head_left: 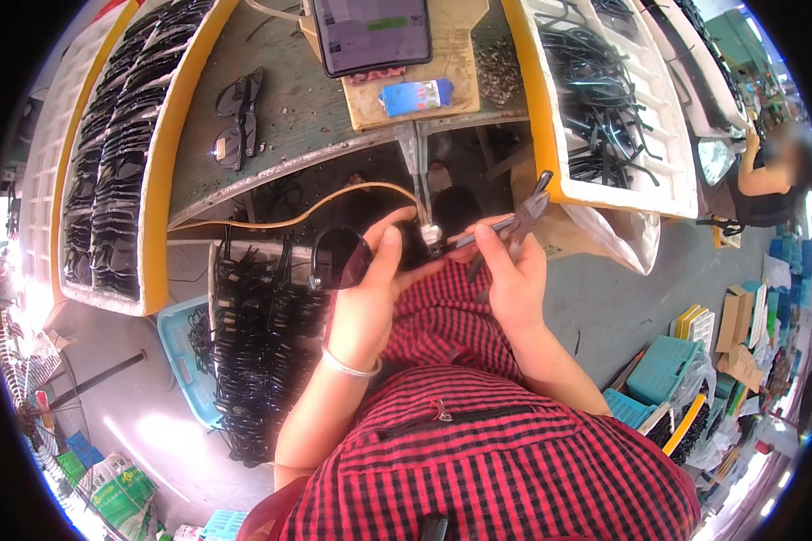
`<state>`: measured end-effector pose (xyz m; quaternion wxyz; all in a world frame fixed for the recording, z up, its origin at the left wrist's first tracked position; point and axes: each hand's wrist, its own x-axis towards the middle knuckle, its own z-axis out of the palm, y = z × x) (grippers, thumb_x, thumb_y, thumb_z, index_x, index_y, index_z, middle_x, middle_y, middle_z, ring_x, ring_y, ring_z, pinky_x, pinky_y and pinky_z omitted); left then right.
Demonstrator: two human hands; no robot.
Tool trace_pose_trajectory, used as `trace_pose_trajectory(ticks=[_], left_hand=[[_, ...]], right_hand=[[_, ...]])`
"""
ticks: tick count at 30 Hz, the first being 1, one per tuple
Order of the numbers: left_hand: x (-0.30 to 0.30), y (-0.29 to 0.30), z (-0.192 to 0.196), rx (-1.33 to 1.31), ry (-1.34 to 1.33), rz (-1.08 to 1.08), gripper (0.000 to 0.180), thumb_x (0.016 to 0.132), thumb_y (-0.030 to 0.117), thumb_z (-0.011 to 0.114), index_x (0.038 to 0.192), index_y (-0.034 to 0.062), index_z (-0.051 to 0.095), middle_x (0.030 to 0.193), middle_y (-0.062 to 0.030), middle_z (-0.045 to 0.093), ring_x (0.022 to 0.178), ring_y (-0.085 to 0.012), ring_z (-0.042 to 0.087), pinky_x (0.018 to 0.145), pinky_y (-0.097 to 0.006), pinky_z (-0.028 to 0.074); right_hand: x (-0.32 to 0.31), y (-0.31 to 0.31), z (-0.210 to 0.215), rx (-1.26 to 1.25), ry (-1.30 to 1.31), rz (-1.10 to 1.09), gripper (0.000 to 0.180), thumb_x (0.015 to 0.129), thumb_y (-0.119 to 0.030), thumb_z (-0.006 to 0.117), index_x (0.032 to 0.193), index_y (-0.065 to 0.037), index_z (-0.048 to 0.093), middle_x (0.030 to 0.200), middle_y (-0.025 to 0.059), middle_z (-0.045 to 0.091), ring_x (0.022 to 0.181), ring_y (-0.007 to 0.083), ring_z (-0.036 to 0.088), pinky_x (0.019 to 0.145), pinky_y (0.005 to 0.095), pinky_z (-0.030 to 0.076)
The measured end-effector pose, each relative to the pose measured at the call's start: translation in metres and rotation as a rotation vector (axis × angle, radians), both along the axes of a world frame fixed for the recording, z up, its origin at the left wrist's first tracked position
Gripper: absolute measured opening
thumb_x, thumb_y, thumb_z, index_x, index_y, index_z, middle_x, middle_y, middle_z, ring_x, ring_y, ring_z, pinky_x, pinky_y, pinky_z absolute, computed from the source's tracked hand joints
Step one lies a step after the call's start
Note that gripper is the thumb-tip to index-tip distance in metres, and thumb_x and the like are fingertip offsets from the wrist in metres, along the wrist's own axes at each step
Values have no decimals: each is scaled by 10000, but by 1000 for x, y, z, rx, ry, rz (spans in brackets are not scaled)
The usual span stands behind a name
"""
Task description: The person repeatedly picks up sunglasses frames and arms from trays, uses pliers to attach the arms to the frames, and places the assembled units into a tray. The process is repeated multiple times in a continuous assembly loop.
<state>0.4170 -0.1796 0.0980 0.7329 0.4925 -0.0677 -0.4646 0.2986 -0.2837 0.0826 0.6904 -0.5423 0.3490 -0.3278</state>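
Observation:
My left hand (370, 284) is closed on a pair of dark sunglasses (341, 258), one round lens showing beyond the fingers. The rest of the frame is largely hidden by the fingers and the dark background. My right hand (519, 288) grips pliers (530, 212), whose metal end points up and right. A thin dark strip runs from that hand toward the middle; whether it is a glasses temple or part of the pliers I cannot tell. Between both hands hangs a narrow metal post (421, 185) with a pale tip, fixed to the bench edge, close to the frame.
On the bench (289, 117) lie another pair of sunglasses (240, 117), a blue packet (415, 96) and a tablet (374, 36). White-and-yellow trays of glasses parts flank it, one left (158, 207), one right (543, 117). Dark frames hang below left (257, 343). Another person (776, 180) sits far right.

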Motion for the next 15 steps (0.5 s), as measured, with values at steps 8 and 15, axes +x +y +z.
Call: trace_pose_trajectory(ticks=[8,15], left_hand=[[0,2,-2,-32,-14,-14,401,1042,249,380,1290,-40,508,1211,-183,602,1117,-272,609,918,-437,543],[1,2,-4,-29,6,-11,410,1042,255,375,1291,-43,506,1206,-182,607,1116,-274,612,918,-439,542]], right_hand=[[-1,0,0,31,-35,15,167,969,-148,585,992,17,592,858,100,682,742,150,672,703,260,528],[-2,-2,0,41,-47,25,173,968,-154,589,999,16,593,869,97,680,752,150,670,706,262,524]])
